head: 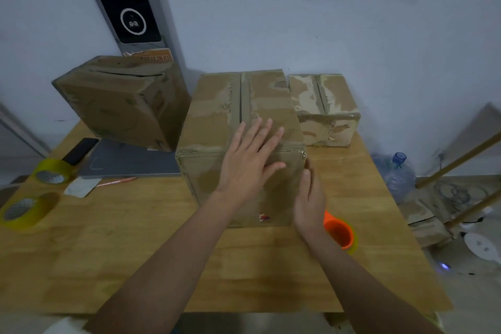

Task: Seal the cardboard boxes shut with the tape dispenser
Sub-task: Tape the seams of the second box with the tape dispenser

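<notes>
The large cardboard box (241, 141) stands at the centre of the frame on the wooden table (135, 266), its top flaps closed along a central seam. Your left hand (249, 160) lies flat over the box's near top edge, fingers straight and spread. Your right hand (309, 198) rests against the box's right near corner, fingers straight and together. The orange tape dispenser (340, 232) sits on the table just beside your right wrist, at lower right of centre. A smaller box (325, 111) stands right of the large one; a tilted box (122, 100) occupies the upper left. Two yellow tape rolls (51, 171) (24, 210) lie at the left edge of the frame. A water bottle (398, 173) lies on the floor, right of the table.
</notes>
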